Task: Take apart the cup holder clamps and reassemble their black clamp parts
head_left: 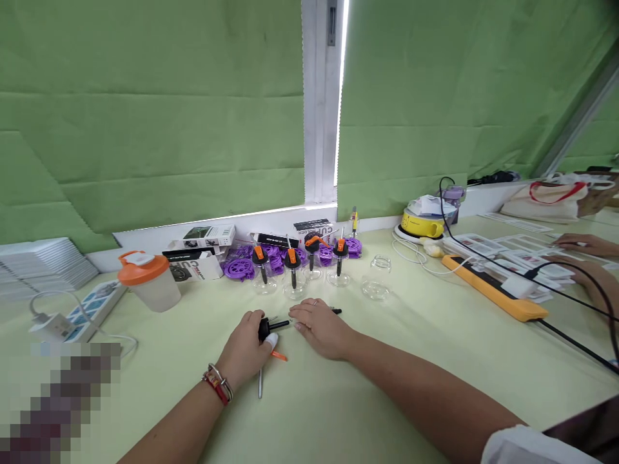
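Observation:
My left hand (248, 345) is closed around a black bottle cap (264, 329) with a black stem (279, 324) pointing right. Below that hand, an orange flap (279, 355) and a thin metal tube (260, 384) stick out. At the stem's tip, my right hand (322, 327) rests low over the table, thumb and fingertips drawn together; what they pinch is too small to name. A small black ribbed piece (336, 311) lies just behind it. Beyond both hands stand several clear bottles (295, 287) with black caps, orange flaps and metal tubes.
A clear bottle (376, 289) without a cap lies to the right. Purple slotted pieces (239, 269) and cardboard boxes (196, 265) line the back. An orange-lidded shaker (155, 287) and white power strip (99, 309) are left. An orange power strip (493, 290) and a co-worker's hands (580, 245) are right.

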`<state>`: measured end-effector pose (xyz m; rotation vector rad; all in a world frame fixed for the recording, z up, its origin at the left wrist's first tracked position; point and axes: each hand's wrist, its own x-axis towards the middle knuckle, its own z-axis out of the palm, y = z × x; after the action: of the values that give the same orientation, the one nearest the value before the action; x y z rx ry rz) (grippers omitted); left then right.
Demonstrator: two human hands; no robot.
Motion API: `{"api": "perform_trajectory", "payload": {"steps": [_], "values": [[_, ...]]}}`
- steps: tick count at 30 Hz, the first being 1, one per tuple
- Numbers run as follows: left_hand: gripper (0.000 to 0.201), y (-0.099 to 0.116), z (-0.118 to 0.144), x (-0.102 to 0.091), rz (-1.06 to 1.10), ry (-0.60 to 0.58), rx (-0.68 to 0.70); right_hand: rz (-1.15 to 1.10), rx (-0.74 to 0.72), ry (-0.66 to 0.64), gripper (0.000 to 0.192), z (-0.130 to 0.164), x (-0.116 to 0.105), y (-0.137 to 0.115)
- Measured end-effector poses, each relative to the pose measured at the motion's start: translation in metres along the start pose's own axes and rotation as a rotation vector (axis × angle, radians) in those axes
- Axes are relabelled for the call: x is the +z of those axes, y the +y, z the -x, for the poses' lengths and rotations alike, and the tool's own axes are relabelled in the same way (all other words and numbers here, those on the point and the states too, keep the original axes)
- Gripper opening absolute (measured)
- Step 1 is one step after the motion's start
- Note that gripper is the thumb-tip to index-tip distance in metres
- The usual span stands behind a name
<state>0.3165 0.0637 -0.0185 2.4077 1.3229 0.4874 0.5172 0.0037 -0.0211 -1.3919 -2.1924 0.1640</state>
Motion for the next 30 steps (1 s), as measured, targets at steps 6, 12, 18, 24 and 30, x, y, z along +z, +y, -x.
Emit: {"api": "perform_trajectory", "payload": {"steps": [6,12,18,24,30], "values": [[0.061,0.004,0.007,0.012,0.203,0.056,0.103,-0.27,0.165,0.035,0.03,-0.001,0.001,-0.012],[0.022,0.009,0.007,0.008,0.244,0.05,0.216,-0.662,0.366,0.051,0.024,-0.003,0.008,-0.001],[0.03,0.015,0.008,0.001,0.316,-0.041,0.316,-0.768,0.223,-0.101,0.073,0.0,-0.004,0.001],[0.027,0.013,0.012,-0.004,0.401,-0.222,0.39,-0.796,0.25,-0.142,0.074,0.003,-0.006,-0.006],[0.025,0.015,0.014,-0.009,0.385,-0.288,0.506,-1.072,0.393,-0.203,0.044,-0.001,-0.001,-0.001]]}}
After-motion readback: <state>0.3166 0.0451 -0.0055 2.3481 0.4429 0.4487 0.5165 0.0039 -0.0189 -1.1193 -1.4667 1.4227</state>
